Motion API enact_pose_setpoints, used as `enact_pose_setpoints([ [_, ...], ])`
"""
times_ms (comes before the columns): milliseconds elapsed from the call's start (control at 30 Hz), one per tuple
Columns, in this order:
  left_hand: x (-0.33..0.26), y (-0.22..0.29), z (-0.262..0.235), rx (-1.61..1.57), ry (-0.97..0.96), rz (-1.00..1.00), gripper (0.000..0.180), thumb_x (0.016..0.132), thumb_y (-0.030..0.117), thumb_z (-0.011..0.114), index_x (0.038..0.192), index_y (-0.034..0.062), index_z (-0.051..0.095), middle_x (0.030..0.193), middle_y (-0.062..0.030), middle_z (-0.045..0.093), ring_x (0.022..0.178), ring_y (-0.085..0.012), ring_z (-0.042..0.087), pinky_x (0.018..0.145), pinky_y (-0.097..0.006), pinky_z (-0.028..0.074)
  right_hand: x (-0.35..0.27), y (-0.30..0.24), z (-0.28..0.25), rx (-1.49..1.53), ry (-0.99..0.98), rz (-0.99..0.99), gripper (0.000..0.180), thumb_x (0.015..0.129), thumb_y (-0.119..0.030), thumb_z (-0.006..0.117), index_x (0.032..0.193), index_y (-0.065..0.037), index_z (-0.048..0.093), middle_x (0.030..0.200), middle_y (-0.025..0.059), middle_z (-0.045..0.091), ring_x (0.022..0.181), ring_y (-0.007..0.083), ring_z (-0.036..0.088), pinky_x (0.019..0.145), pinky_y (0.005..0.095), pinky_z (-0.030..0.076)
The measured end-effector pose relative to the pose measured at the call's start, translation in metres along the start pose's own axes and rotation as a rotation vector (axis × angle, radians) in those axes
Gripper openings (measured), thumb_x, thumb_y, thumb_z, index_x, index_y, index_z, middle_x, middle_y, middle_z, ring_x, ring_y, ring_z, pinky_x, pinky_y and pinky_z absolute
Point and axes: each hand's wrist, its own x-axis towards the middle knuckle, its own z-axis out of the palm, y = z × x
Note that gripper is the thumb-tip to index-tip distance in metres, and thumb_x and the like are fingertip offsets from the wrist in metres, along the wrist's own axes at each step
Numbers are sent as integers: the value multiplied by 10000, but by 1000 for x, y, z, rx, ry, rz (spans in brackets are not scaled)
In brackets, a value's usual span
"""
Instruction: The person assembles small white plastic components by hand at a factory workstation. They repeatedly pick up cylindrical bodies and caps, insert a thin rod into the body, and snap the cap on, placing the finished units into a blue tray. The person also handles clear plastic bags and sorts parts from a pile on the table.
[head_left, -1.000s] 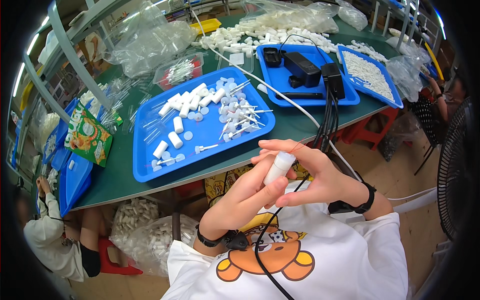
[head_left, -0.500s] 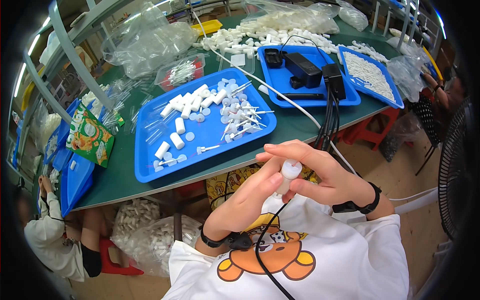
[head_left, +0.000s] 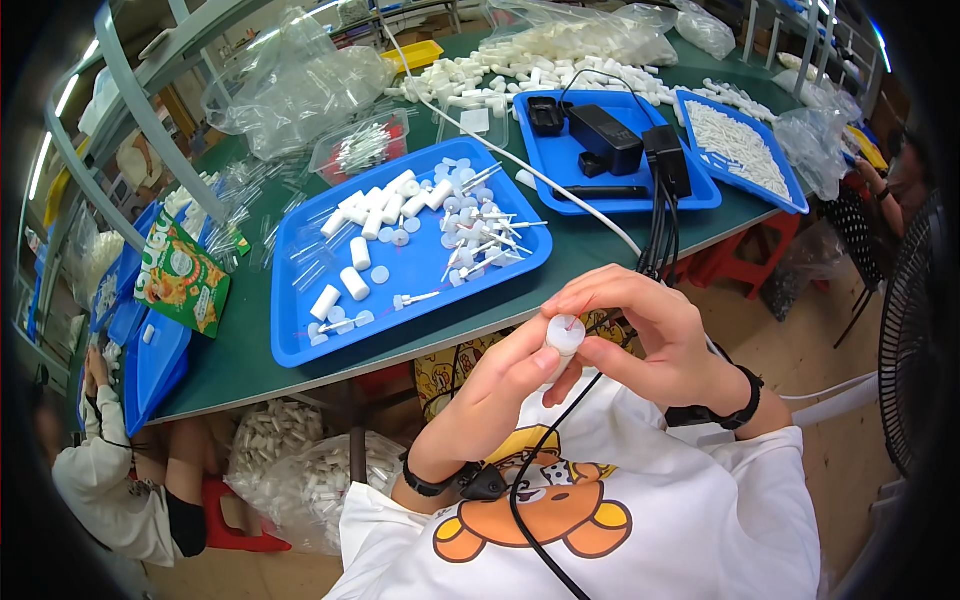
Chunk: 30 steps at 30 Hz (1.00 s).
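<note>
Above my lap, in front of the table edge, I hold a short white plastic cylinder [head_left: 566,337] with a round translucent disc on its upper end. A thin red strand or mark shows on the disc. My left hand [head_left: 495,385] grips the cylinder's side, its thumb along the near left. My right hand [head_left: 655,335] curls over the far side, fingers and thumb bent about the top. The cylinder's lower part is mostly hidden by fingers. Nearest on the table is a blue tray [head_left: 420,335] with white cylinders, translucent discs, clear tubes and thin white sticks fixed to discs.
Behind stands a second blue tray [head_left: 540,190] with black adapters and cables. A third blue tray [head_left: 790,195] holds small white pieces. Loose white cylinders [head_left: 540,78] heap at the back. A green snack bag [head_left: 185,275] stands left. A black fan [head_left: 905,340] is at right.
The cylinder has shifted slightly left, and its disc faces me more. My right fingers have curled in closer around its top. The trays have stayed put.
</note>
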Motion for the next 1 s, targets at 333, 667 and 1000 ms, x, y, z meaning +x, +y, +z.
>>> enact_pose_setpoints([
  [333, 4, -6, -5, 103, 5, 42, 347, 947, 210, 359, 1192, -23, 439, 888, -3, 459, 725, -55, 396, 635, -197, 352, 0, -2, 2, -311, 70, -145, 262, 690, -9, 713, 940, -1, 637, 923, 112, 662, 801, 243, 639, 743, 328, 496],
  [667, 9, -10, -7, 184, 59, 31, 447, 930, 316, 333, 1223, -12, 413, 867, -11, 469, 718, -62, 399, 655, -205, 352, -1, -5, 3, -556, 74, -240, 259, 688, -10, 714, 932, 5, 629, 932, 103, 657, 790, 224, 634, 764, 366, 495],
  [1000, 11, -8, 1, -19, 237, -111, 413, 910, 384, 315, 1012, 21, 484, 806, -22, 456, 655, -84, 405, 589, -212, 348, -2, 0, 8, -469, -4, -211, 459, 653, -116, 765, 1042, 27, 566, 1042, 147, 586, 931, 297, 575, 841, 409, 447],
])
